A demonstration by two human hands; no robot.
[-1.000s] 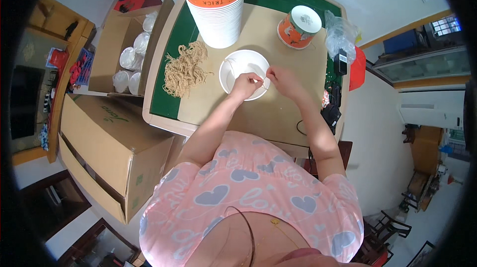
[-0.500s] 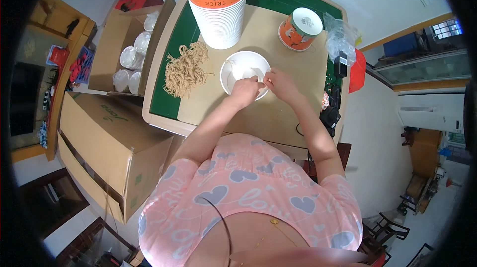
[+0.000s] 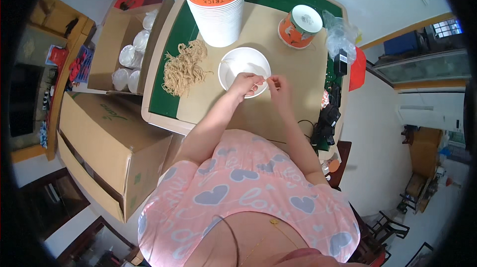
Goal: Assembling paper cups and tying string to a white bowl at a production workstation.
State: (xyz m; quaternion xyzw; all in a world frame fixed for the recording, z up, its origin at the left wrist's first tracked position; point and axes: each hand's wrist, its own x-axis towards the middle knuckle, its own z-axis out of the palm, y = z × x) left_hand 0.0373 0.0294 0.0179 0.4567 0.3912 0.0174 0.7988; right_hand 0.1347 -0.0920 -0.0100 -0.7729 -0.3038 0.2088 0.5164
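A white paper bucket (image 3: pixel 248 55) stands before me on the tan board, its open mouth up. A thin twine end lies against its inside at the far left. My left hand (image 3: pixel 244 84) is over the near right rim with its fingers closed in a pinch. Just beside it, my right hand (image 3: pixel 279 89) is also pinched, fingertips at the rim's right edge. A thin pale strand seems to run between the fingertips, too small to name surely. Left of the bucket lies a loose heap of tan twine pieces (image 3: pixel 184 68).
Behind the bucket rises a tall stack of nested paper buckets (image 3: pixel 216 23), orange printed on top. A printed orange and green bucket (image 3: pixel 299 26) stands back right. Clear plastic bags (image 3: pixel 340 33) and black adapters (image 3: pixel 325 123) line the right edge. Cardboard boxes (image 3: pixel 104 133) stand left.
My right hand has turned and drawn slightly toward me, its elbow moving inward. My left hand has shifted a little, staying at the rim. More of the black cords shows.
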